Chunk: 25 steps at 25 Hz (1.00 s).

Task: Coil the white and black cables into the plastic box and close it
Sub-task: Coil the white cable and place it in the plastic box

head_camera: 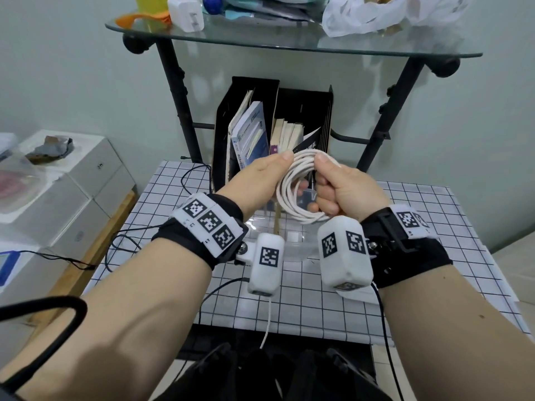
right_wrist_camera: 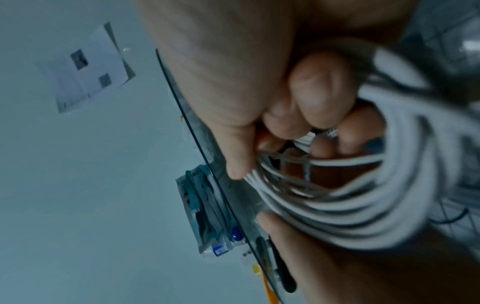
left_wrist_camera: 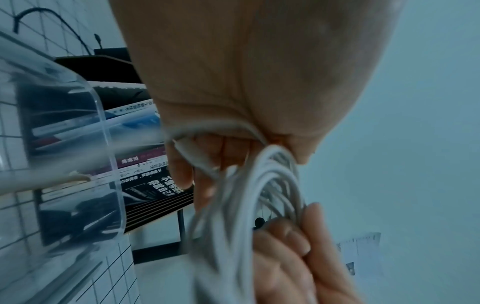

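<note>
Both hands hold the white cable coiled in loops above the clear box: left hand pinching its top, right hand fisted round its side.

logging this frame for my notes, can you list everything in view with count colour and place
white cable: one, white, coiled, held above the box by both hands
plastic box: one, clear, on the checked table under the hands
black cable: one, black, lying on the table's left side
table: one, white with black grid, centre
file holder: one, black, holding books, behind the box
glass shelf: one, clear on black legs, top, with a white charger and plastic bag
white boxes: several, stacked at left
left hand: grips the coil's left side
right hand: grips the coil's right side
</note>
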### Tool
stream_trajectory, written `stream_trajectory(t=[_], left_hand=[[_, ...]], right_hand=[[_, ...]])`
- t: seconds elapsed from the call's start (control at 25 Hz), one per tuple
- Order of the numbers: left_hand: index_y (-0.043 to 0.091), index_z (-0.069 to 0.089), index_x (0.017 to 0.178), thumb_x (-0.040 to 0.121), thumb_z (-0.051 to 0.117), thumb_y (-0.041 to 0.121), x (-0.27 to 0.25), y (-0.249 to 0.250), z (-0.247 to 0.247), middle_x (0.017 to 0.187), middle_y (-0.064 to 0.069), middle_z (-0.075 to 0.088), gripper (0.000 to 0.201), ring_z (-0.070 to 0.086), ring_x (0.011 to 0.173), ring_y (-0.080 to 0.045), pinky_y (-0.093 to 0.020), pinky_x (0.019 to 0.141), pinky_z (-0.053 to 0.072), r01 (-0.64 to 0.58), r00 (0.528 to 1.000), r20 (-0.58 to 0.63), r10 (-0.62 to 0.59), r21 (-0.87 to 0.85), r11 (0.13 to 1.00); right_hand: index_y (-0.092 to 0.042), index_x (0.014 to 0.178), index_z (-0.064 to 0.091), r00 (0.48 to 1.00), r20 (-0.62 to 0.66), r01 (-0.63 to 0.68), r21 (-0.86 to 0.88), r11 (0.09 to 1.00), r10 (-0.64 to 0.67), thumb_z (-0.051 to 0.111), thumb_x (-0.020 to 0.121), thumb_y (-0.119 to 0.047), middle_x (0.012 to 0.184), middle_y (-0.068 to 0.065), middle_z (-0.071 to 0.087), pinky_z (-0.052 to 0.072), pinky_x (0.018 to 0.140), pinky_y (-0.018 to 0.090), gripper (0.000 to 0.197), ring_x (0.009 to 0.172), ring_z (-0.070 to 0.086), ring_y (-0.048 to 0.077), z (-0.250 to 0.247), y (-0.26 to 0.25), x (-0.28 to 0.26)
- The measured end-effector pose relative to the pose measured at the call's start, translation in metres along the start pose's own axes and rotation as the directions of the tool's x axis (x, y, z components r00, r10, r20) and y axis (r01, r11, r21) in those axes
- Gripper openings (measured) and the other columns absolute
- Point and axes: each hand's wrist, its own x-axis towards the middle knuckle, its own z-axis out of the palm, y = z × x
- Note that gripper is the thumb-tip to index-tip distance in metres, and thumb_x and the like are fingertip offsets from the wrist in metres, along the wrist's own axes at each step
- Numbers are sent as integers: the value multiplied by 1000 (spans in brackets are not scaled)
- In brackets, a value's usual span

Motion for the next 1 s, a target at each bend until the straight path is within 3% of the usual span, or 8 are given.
stream_trajectory(t=[0.16, 0.32, 0.48, 0.56, 0.68, 0.72, 0.8, 1.0], left_hand=[[7, 61, 99, 97, 37, 48, -2, -7, 7, 92, -21, 67, 47, 62, 78, -26, -46, 81, 54, -34, 999, 12, 34, -13, 999], [16, 55, 85, 93, 34, 54, 4, -10, -4, 77, -6, 58, 45, 55, 67, -20, -42, 66, 49, -136, 989, -25, 143, 180, 974], [24, 49, 82, 100, 32, 41, 5, 2, -14, 72, 7, 52, 30, 50, 62, -6, -19, 59, 40, -224, 972, 202, 124, 618, 754], [19, 53, 88, 99, 36, 39, 5, 8, -14, 75, 4, 56, 29, 52, 64, -7, -19, 60, 40, -240, 967, 227, 117, 653, 718], [15, 57, 108, 91, 55, 42, 9, -2, -12, 92, -1, 64, 32, 62, 79, -12, -28, 69, 51, -152, 986, 1, 167, 415, 897], [15, 52, 117, 85, 63, 43, 10, -4, -10, 100, -2, 65, 44, 65, 85, -15, -32, 75, 54, -79, 990, -93, 103, 234, 969], [7, 49, 123, 79, 70, 42, 12, -10, -5, 105, -5, 66, 60, 67, 89, -20, -36, 82, 56, 67, 992, -100, -75, -80, 995], [3, 55, 103, 98, 46, 31, 6, -5, 5, 77, -2, 66, 30, 59, 61, -15, -32, 60, 51, -6, 998, -60, 6, -1, 1000]], right_hand=[[-14, 67, 41, 991, -17, 132, 161, 978, -131, 51, 96, -36, 44, 0, 29, 47, 49, 25, 38, 37, 32, 14, 1, 0, 6], [-8, 66, 56, 994, 65, 77, 177, 981, -89, 55, 93, -29, 50, 8, 51, 55, 55, 34, 34, 45, 54, 21, -2, 2, 4], [-2, 81, 61, 991, 90, -93, -66, 993, 99, 65, 84, -30, 55, 11, 59, 58, 54, 29, 28, 49, 63, 23, -10, -5, -2], [-4, 73, 58, 995, 56, -78, -144, 987, 86, 61, 90, -28, 46, 8, 51, 55, 52, 29, 29, 44, 58, 22, -8, -2, -1], [-9, 61, 53, 999, 33, 18, -3, 1000, -18, 53, 96, -27, 40, 2, 41, 51, 51, 29, 39, 38, 51, 17, -2, 5, 3], [-9, 62, 51, 998, 20, 50, 81, 995, -52, 51, 97, -27, 40, 1, 39, 52, 52, 29, 39, 37, 49, 15, 0, 6, 5], [-9, 68, 48, 993, -18, 119, 188, 975, -118, 50, 98, -25, 39, -1, 37, 53, 52, 29, 34, 36, 46, 14, 2, 7, 9], [-7, 88, 58, 977, -10, 213, 171, 962, -215, 54, 95, -18, 43, 0, 39, 53, 72, 41, 13, 43, 48, 15, 5, 16, 12]])
